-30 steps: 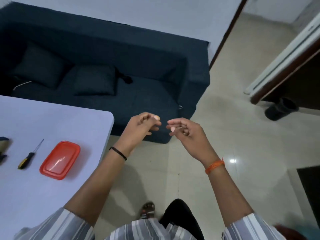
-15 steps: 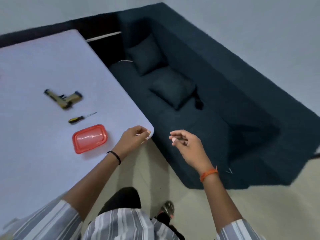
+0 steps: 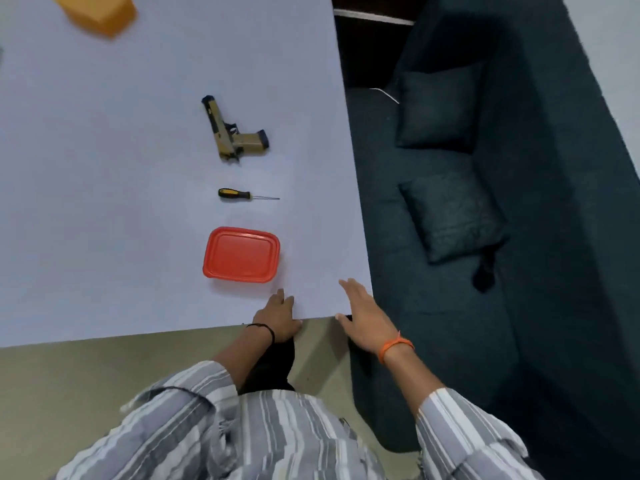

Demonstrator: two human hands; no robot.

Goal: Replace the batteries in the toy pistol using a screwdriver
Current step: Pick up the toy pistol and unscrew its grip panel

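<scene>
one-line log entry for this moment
hands: left open, right open at table edge | pistol, screwdriver untouched

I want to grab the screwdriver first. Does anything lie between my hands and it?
Yes. The red lidded container sits on the table directly between the left hand and the screwdriver. The right hand has bare tabletop on a diagonal line to it.

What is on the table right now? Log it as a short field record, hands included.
table: white top, sofa beside it
toy pistol: lying flat, farthest of the three in the row
screwdriver: flat, between pistol and lid, tip pointing right
red container: lid on, nearest the hands
orange box: far corner
left hand: open, resting at the table edge
right hand: open, over the table corner, holding nothing
</scene>
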